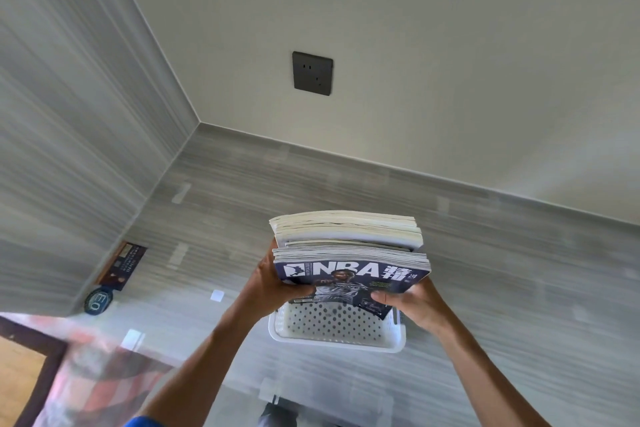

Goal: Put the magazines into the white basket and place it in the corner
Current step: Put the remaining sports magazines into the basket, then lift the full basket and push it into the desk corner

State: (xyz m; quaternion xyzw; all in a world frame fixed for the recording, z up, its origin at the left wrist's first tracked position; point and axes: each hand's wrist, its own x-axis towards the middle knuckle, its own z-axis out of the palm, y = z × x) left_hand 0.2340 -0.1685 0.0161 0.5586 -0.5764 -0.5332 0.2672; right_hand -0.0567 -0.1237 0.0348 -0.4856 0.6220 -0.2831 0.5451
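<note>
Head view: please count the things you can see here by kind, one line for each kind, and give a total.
Magazine stacks: 1 (single issues too tight to count)
Baskets: 1
Hands: 2, left, right
Wall sockets: 1
Round badges: 1
Dark cards: 1
Total: 7

Both bare forearms extended forward and converging, left hand point(277, 282) wrapped around the left edge of the magazines point(349, 253), thumb laid across the cover, right hand point(412, 305) gripped at the lower right corner, thumb on top, fingers hidden beneath
</note>
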